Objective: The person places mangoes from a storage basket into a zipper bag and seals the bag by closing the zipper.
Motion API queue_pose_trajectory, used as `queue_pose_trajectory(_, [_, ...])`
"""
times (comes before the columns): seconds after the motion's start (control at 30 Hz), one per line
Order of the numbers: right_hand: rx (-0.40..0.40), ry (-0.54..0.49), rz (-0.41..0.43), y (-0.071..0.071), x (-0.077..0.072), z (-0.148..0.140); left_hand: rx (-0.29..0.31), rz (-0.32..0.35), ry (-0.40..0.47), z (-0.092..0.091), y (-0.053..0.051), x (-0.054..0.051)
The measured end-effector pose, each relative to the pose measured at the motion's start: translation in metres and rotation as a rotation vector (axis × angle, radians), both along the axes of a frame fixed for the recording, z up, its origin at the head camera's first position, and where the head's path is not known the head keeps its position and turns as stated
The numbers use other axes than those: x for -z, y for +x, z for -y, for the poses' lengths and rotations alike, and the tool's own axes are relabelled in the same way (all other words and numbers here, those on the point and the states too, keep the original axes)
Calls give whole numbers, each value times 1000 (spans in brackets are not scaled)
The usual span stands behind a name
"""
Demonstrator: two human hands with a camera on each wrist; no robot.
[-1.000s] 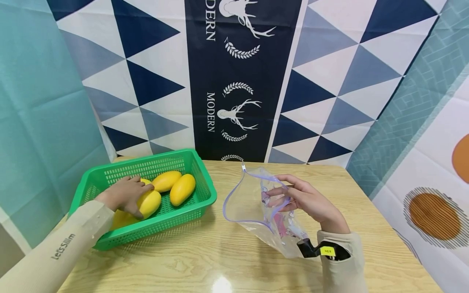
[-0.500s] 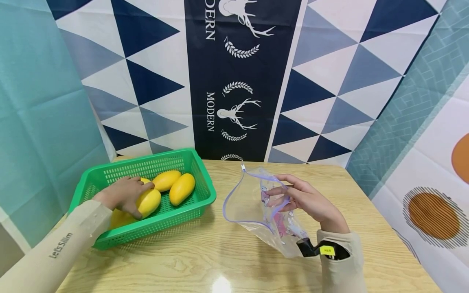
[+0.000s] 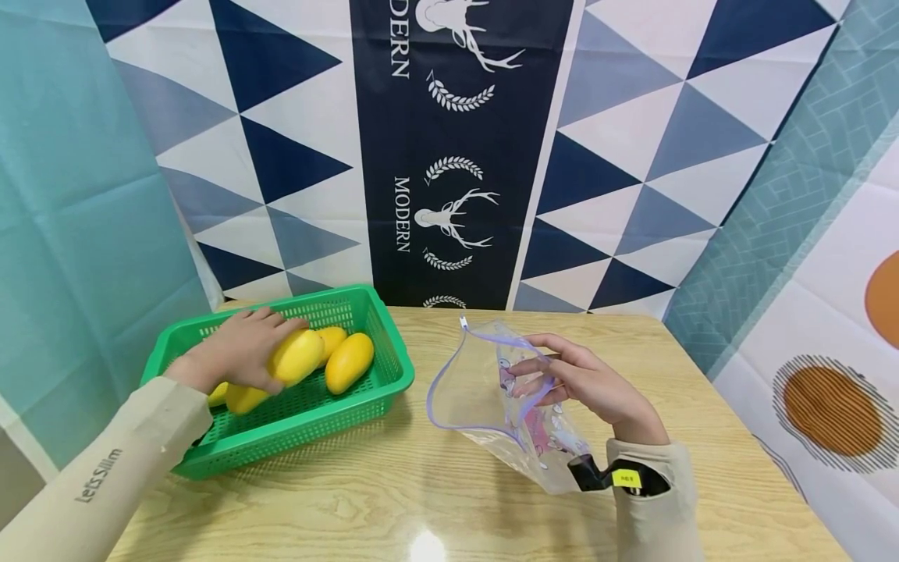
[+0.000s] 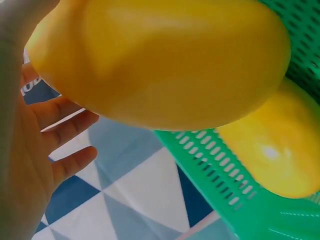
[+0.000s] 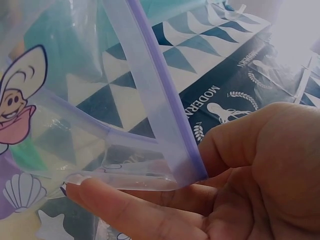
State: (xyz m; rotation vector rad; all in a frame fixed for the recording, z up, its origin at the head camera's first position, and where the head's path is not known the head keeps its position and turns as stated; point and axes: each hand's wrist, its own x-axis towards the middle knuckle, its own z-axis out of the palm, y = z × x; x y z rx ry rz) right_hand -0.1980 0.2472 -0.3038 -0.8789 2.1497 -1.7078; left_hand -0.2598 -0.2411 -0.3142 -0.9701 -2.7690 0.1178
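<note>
My left hand (image 3: pixel 242 347) grips a yellow mango (image 3: pixel 298 357) from above, fingers over its far side and thumb on its near side. In the left wrist view this mango (image 4: pixel 165 60) fills the upper part, above the other fruit. Below and around it is a green plastic basket (image 3: pixel 403 367) with more mangoes, among them one mango (image 3: pixel 349 363) at the right end. My right hand (image 3: pixel 586 382) holds a clear zip bag (image 3: pixel 470 390) by its rim, thumb and fingers either side of the purple zip strip (image 5: pixel 167 100). The bag's mouth gapes toward the left.
Both stand on a light wooden table (image 3: pixel 421 484), basket at left and bag at right, with bare wood between them. A patterned cloth (image 3: pixel 295 156) hangs behind the table's far edge. Teal cloth (image 3: pixel 70 234) hangs at the left side.
My left hand has risen slightly and moved up with the mango, which now sits higher over the basket. My right hand and the bag have stayed almost still.
</note>
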Motion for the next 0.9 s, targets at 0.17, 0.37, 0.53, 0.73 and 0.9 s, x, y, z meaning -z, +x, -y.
queue_pose_trajectory(0.17, [-12, -5, -2, -1, 1, 0, 27, -46, 32, -6, 2, -10])
queue_pose_trajectory(0.37, [-18, -7, 3, -1, 1, -1, 70, -93, 79, -18, 5, -22])
queue_pose_trajectory(0.53, [-19, -11, -3, 0, 0, -1, 102, -95, 115, -32, 11, -34])
queue_pose_trajectory(0.73, [-27, -18, -12, 0, 0, -1, 189, -124, 158, -55, 23, -45])
queue_pose_trajectory(0.9, [-22, -11, -6, 0, -1, 0, 289, -176, 215, -73, 33, -49])
